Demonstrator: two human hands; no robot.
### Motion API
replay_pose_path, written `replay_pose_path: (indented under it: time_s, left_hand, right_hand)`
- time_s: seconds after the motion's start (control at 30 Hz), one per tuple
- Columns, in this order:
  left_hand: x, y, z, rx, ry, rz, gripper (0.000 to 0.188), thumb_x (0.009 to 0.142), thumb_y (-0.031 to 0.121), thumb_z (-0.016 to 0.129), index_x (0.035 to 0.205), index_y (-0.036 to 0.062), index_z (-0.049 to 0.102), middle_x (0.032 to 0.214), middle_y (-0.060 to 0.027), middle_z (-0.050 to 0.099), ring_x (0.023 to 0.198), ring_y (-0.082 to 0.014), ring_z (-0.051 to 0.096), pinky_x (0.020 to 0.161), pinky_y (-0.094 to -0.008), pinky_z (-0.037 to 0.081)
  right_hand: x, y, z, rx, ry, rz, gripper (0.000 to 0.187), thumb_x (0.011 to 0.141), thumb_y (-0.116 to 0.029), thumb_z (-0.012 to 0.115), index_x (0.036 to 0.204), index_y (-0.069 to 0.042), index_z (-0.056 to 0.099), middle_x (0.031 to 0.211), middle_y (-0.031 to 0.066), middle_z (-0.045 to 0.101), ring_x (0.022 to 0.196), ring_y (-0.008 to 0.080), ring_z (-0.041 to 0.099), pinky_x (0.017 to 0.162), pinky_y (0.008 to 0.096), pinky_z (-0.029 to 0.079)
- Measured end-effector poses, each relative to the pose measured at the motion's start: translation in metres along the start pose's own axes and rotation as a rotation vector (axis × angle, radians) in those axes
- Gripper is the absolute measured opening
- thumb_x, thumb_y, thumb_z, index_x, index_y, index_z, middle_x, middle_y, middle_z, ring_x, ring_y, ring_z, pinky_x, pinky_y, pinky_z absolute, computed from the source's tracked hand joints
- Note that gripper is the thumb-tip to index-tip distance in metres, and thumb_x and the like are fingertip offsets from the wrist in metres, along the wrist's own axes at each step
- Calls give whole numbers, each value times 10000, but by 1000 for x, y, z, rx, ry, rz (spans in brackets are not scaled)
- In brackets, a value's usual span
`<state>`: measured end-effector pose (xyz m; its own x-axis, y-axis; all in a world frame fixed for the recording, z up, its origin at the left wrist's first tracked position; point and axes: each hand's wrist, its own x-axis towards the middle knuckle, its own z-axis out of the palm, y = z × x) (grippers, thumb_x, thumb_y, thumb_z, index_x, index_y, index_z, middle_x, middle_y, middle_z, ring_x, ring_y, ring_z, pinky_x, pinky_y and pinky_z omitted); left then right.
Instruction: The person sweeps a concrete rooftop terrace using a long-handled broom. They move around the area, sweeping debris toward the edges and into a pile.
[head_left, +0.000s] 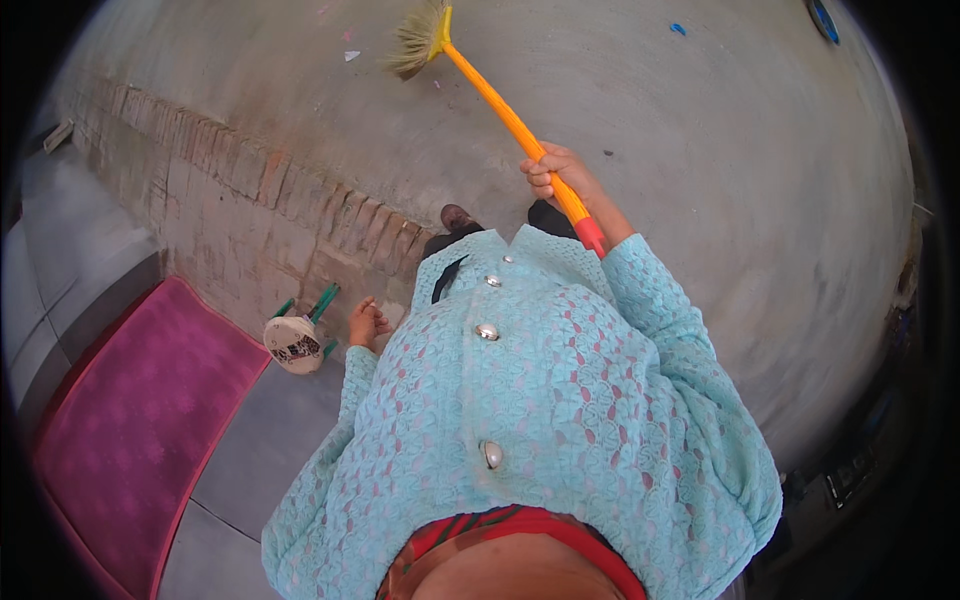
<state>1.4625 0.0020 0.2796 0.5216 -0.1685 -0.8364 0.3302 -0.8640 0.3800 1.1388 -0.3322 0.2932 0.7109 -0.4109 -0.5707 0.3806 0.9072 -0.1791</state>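
My right hand [562, 176] is wrapped round the orange handle of a broom [494, 98]. The handle slants up and left from a red end near my sleeve. At its far end, a yellow collar holds pale, fanned bristles [411, 46], which are over the grey floor. My left hand [368, 323] hangs low at my side, its fingers loosely bent and apart, with nothing seen in it. Closest to that hand is a small round stool [294, 345] with a cream, patterned seat and green legs.
Brick edging [270, 172] borders the grey floor [720, 190] on the left. Below it lies a magenta mat [150, 400] on dark tiles [262, 450]. A blue scrap [678, 29] and white scrap [351, 56] lie on the floor. Dark clutter lines the right edge.
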Motion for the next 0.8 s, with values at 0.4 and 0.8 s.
replay_pose_path:
  time_s: [0.4,0.8]
  left_hand:
    - [46,51,43,173,-190,67,308,784,136,456,1083,64,447,622,-20,479,485,-129,502,391,-278,458]
    - [9,63,40,139,-127,65,334,763,117,455,1089,42,455,595,-39,475,437,-136,488,350,-278,443]
  right_hand:
    - [-251,40,-80,-307,823,-447,474,611,43,469,1069,-48,394,631,23,439,406,81,409,336,205,357]
    - [-250,-44,-243,137,1003,-313,117,707,0,416,798,-44,357,513,15,396,386,86,395,329,197,359]
